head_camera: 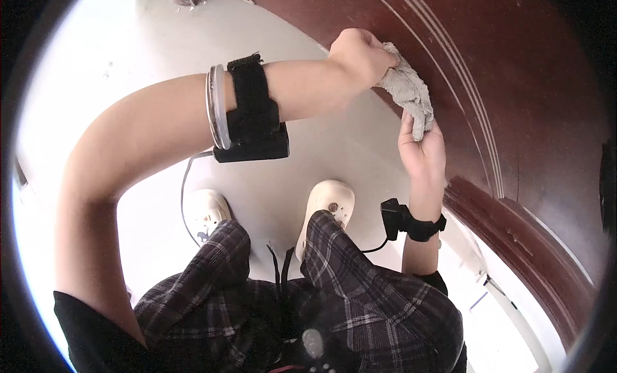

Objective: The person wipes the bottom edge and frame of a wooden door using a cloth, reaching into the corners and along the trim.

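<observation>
A bunched light grey cloth (409, 86) stretches between my two hands in front of a dark red-brown door panel (482, 50). My left hand (359, 57) grips the cloth's upper end, its fingers curled around it. Lower down, my right hand (423, 144) has the other end between thumb and fingers, palm turned up. Pale grooved lines curve down the panel just right of the cloth. Whether the cloth touches the panel, I cannot tell.
A red-brown frame (520, 243) runs along the lower right, beside a brightly lit area. My feet, in cream clogs (332, 199), stand on a pale floor (270, 180). Black straps with small boxes and cables are on both forearms. Part of a dark red object shows at the top left.
</observation>
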Demonstrator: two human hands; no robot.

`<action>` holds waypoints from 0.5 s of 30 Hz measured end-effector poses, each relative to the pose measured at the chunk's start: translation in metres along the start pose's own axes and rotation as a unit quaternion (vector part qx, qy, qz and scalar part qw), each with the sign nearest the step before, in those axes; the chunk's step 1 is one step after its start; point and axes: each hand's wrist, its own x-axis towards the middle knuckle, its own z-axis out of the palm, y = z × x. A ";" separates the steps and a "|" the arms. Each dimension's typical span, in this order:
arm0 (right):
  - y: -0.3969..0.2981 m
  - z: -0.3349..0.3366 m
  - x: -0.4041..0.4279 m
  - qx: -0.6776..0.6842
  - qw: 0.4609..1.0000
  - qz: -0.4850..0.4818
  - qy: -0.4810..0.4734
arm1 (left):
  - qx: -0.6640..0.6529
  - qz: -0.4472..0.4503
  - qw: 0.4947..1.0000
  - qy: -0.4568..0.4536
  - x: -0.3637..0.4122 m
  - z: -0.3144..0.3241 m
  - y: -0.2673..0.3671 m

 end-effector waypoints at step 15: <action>-0.001 0.012 -0.016 -0.028 1.000 -0.009 -0.001 | -0.018 0.027 0.999 -0.017 -0.013 -0.010 0.012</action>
